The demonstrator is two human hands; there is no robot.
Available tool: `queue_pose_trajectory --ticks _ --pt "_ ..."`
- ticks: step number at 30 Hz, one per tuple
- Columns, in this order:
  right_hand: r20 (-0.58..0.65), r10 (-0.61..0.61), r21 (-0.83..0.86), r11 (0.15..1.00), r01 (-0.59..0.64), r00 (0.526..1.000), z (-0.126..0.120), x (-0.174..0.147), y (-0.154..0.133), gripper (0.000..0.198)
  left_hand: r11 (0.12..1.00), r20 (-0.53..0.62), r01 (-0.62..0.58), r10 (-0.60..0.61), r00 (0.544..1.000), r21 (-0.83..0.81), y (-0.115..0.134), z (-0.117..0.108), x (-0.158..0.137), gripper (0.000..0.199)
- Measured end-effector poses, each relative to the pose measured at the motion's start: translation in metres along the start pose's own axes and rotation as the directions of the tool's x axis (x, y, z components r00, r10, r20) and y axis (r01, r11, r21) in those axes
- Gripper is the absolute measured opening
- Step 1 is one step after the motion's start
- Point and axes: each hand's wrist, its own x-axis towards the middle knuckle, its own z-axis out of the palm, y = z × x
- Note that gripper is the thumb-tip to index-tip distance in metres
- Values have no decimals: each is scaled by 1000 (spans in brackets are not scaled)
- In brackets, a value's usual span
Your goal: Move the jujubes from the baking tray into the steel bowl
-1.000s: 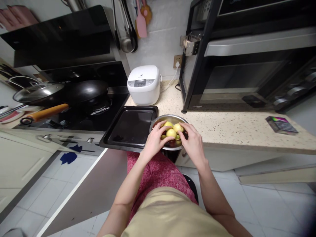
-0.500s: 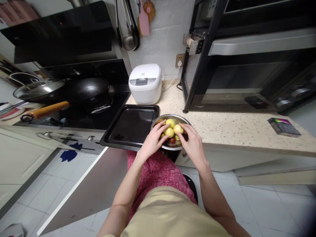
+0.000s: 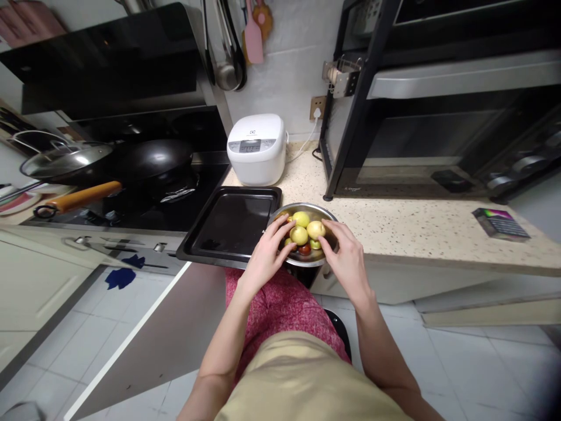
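A metal bowl (image 3: 302, 206) stands at the counter's front edge, holding several round fruits. Two yellow-green fruits (image 3: 299, 235) and a paler yellow fruit (image 3: 316, 230) lie on top; a dark red fruit (image 3: 304, 249) and a small green one (image 3: 314, 244) show below. My left hand (image 3: 267, 251) reaches over the bowl's left rim, thumb and fingers apart beside the front yellow-green fruit. On the right side, my right hand (image 3: 348, 257) is open, its thumb and fingertips at the paler fruit's side. Fingers hide part of the bowl's contents.
A black baking tray (image 3: 232, 225) lies left of the bowl, with a white rice cooker (image 3: 256, 149) behind it. Pans, including a black wok (image 3: 153, 156), sit on the stove. To the right are an oven (image 3: 421, 140) and a small box (image 3: 499, 225). A cupboard door (image 3: 153, 345) stands open below.
Both hands have drawn slightly outward, and their fingers have spread a little from the fruits. The fruits keep their places in the bowl.
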Motion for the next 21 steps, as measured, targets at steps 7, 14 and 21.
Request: queue_pose_trajectory --ticks 7,14,21 --pt "-100 -24 -61 998 18 995 -12 -9 5 27 997 -163 -9 22 986 80 12 -4 -27 42" --pt "-142 -36 -135 991 17 989 -21 -19 13 25 985 -235 3 39 971 172 4 -6 -44 39" --pt "-142 28 -164 985 -51 989 -25 -25 19 29 972 -209 17 33 977 234 -1 -15 -51 36"
